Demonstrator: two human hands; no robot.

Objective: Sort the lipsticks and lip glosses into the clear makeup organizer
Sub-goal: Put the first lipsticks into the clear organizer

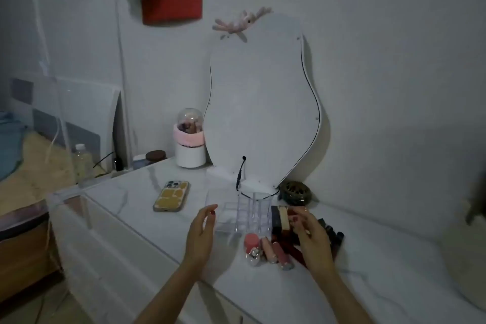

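Left hand (201, 231): extended forward from the lower edge of the view, forearm angled up and to the right. The palm faces right, toward the organizer (244, 216). The fingers are spread and slightly curled, with nothing between them. The fingertips, with red-painted nails, sit just beside the organizer's left wall; contact cannot be confirmed.

Right hand (309, 231): reaches in from the lower right, back of the hand toward the camera. The fingers are curled down over the cluster of tubes, near a cream-and-dark lipstick (282, 216) that lies at the organizer's right side. Whether the fingers are closed on a tube cannot be told; the hand covers that area.

Organizer: clear rigid plastic, rectangular, divided into a grid of small square cells. It stands on the table (368, 265) in front of the mirror's base. The cells that are visible appear empty.

Lipsticks and glosses: grouped on the table just in front of and to the right of the organizer. A short pink round-capped tube (251, 241) lies nearest the left; beside it lie slender pink gloss tubes (273, 251) with shiny silver caps. Dark tubes (338, 241) lie behind the right hand.

Table: white, smooth, with faint grey marble veining.

Other items: a phone (172, 196) in a yellow-patterned case lies flat, well left of the organizer. A curvy-edged mirror (263, 102) leans upright against the wall.
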